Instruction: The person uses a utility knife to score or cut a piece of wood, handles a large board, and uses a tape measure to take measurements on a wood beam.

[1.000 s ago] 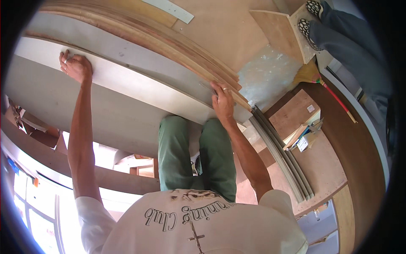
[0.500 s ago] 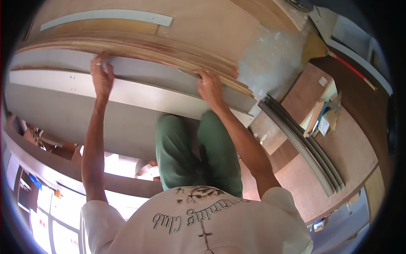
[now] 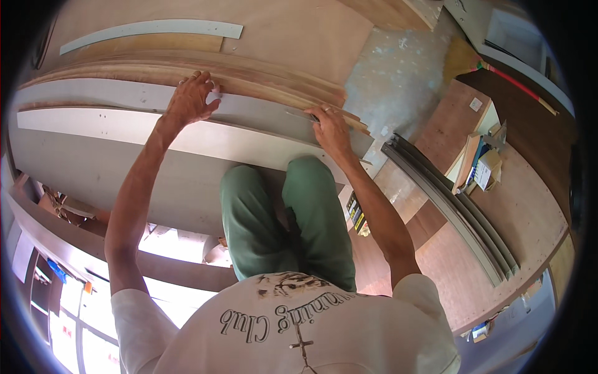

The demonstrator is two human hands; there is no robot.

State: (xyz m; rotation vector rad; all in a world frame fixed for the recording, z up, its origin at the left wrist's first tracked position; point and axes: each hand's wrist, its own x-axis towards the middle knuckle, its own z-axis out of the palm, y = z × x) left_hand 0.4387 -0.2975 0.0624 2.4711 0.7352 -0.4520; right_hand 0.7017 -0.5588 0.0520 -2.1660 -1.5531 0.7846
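Note:
My left hand (image 3: 192,100) rests at the far edge of a long grey board (image 3: 255,112), its fingertips against a stack of thin wood strips (image 3: 255,76). Thumb and fingers are apart, and nothing shows in them. Farther right, my right hand (image 3: 331,129) is closed on a thin bladed tool (image 3: 299,116); the slim blade points left over the grey board, and my fingers hide most of the handle. A long white strip (image 3: 149,128) lies on the near side of that board, in front of my knees.
Several grey channel-like strips (image 3: 451,212) lie at the right beside a wooden box (image 3: 451,118). A broom with a red handle (image 3: 514,87) lies farther back. A curved pale strip (image 3: 149,27) lies at the far left on a wood panel (image 3: 299,37).
My left hand has shifted right along the board, its fingers now reaching to the wood strips. My right hand, with the tool, has moved slightly right.

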